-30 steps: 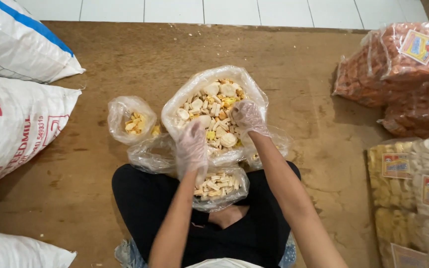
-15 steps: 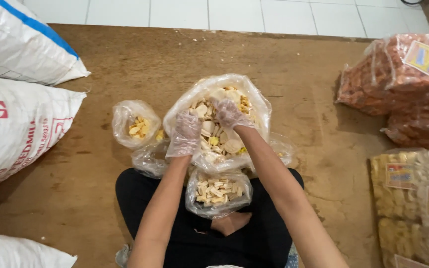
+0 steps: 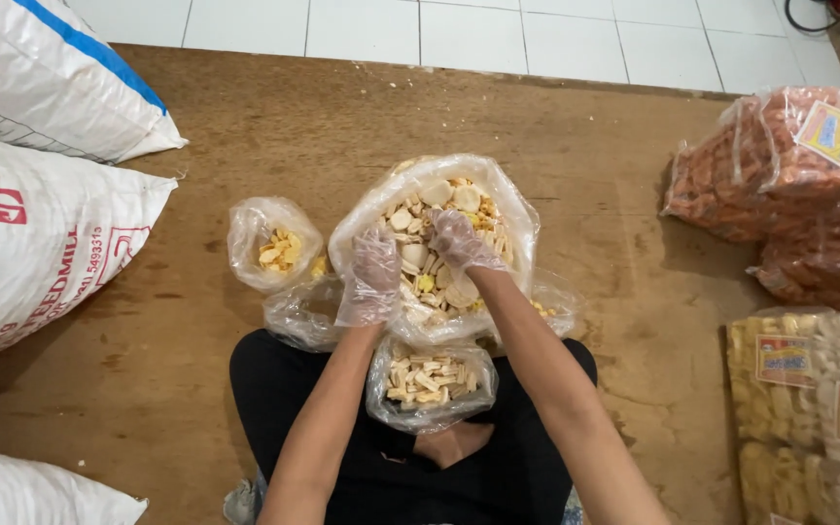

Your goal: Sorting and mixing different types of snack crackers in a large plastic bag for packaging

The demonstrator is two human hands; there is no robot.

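Note:
A large clear plastic bag [image 3: 509, 209] of mixed pale and yellow crackers stands open on the brown floor in front of my crossed legs. My left hand [image 3: 373, 272], in a thin clear glove, grips the bag's near left rim. My right hand [image 3: 459, 241], also gloved, reaches down inside the bag among the crackers with its fingers curled; what it holds is hidden. A smaller bag [image 3: 430, 381] of stick-shaped crackers rests in my lap, just below the big bag.
A small bag of yellow crackers [image 3: 274, 243] sits left of the big bag. White woven sacks [image 3: 41, 224] line the left side. Packed bags of orange snacks [image 3: 789, 194] and pale snacks [image 3: 809, 408] lie at the right. White tiles [image 3: 498, 34] run along the back.
My right hand has moved from the big bag's right rim down into the crackers. My left hand stays on the left rim. The view has shifted slightly.

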